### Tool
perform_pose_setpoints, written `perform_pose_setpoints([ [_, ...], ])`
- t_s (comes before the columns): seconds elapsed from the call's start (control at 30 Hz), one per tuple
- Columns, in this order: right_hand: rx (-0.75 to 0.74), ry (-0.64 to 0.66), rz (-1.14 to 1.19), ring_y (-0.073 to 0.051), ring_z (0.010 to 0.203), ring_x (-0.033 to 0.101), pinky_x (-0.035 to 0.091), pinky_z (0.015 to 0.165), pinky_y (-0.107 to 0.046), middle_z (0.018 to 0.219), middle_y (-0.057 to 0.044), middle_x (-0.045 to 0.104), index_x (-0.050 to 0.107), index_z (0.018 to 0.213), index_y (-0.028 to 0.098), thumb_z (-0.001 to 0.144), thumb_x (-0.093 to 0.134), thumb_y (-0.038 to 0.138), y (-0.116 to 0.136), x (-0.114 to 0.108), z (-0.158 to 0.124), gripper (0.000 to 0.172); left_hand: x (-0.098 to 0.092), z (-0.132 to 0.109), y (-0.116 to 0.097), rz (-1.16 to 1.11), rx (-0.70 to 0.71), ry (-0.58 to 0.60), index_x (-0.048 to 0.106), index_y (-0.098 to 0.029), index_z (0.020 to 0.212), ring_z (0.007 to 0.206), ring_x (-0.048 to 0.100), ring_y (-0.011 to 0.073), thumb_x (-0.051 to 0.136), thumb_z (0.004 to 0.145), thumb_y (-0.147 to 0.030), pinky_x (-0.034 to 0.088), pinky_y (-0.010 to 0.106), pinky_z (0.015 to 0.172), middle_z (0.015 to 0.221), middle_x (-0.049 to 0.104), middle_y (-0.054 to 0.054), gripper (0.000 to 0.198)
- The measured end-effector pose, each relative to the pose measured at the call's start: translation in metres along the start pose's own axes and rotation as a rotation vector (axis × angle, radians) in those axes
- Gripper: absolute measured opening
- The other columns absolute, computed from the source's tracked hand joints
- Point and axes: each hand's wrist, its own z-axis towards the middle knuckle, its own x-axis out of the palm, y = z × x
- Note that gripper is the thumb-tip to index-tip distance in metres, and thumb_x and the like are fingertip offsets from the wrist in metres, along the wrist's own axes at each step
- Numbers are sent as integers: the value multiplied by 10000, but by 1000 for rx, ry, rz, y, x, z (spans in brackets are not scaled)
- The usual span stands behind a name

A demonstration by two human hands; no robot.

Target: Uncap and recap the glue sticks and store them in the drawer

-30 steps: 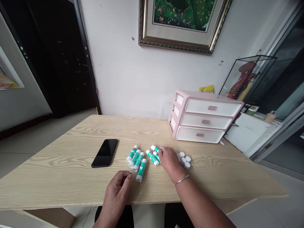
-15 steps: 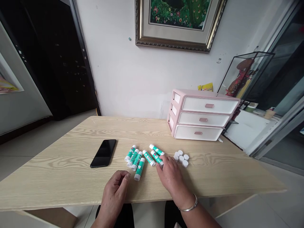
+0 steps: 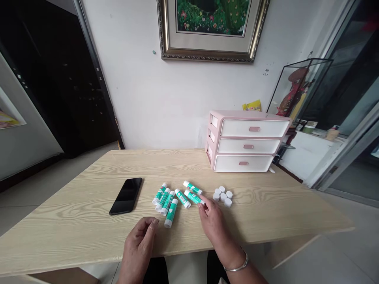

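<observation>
Several green-and-white glue sticks (image 3: 173, 198) lie uncapped on the pale wooden table (image 3: 89, 221). My right hand (image 3: 213, 221) rests on the table with its fingertips touching the end of the rightmost glue stick (image 3: 194, 197); the fingers are loosely stretched and grip nothing. A cluster of small white caps (image 3: 223, 196) sits just right of that hand. My left hand (image 3: 139, 241) lies near the table's front edge, fingers curled loosely inward, holding nothing, just left of the nearest glue stick (image 3: 171, 207).
A black phone (image 3: 126, 195) lies face down left of the glue sticks. A pink three-drawer organiser (image 3: 245, 142) stands at the back right by the wall. A glass case (image 3: 296, 92) stands beyond the table's right end. A framed picture (image 3: 209, 29) hangs above.
My right hand has drawn back toward me from over the glue sticks, uncovering the white caps. The left hand has barely moved. The camera view has shifted slightly.
</observation>
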Motion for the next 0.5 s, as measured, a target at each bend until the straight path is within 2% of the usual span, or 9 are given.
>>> perform_pose_setpoints([
  [0.1,-95,-43,208,-208,921,682,576,777,-329,1148,-101,723,684,1299,228,1021,510,309,8,-4,-9,338,7,-7,3,-32,3,73,731,-212,867,736,581,198,608,902,-629,453,263,683,736,630,3,435],
  [0.17,-179,-68,289,-197,895,679,581,807,-338,1147,-92,722,671,1316,249,1021,525,299,16,-7,-18,332,16,-11,-1,-63,39,145,761,-218,944,788,625,216,627,901,-609,489,275,730,793,683,22,415],
  [0.23,-264,-69,346,-196,900,683,587,825,-341,1136,-81,725,655,1330,275,1018,540,272,24,-8,-27,332,27,-14,-11,-119,70,200,772,-227,1094,953,681,262,669,876,-602,528,311,856,975,756,63,446],
  [0.27,-307,-57,369,-203,938,687,590,836,-342,1149,-80,725,645,1337,288,1015,547,257,28,-9,-32,337,32,-15,-17,-146,77,223,767,-225,1142,1014,690,281,678,866,-609,535,334,905,1059,767,82,481],
  [0.33,-379,-8,393,-218,1043,682,588,886,-353,1196,-80,719,621,1353,305,1010,554,228,35,-10,-42,358,40,-17,-29,-161,75,269,761,-209,1168,1000,703,291,661,873,-628,549,364,921,1102,775,106,523],
  [0.43,-438,112,381,-226,1113,663,567,963,-386,1219,-87,711,596,1368,295,1008,554,198,37,-12,-52,375,45,-20,-38,-185,79,242,760,-205,1128,1006,705,293,645,868,-667,551,370,940,1093,778,107,542],
  [0.5,-423,167,328,-233,1114,658,555,985,-410,1213,-94,708,611,1346,281,1002,566,205,31,-14,-54,355,45,-20,-37,-188,94,220,755,-210,1097,1033,694,293,649,860,-677,541,366,963,1103,770,102,535],
])
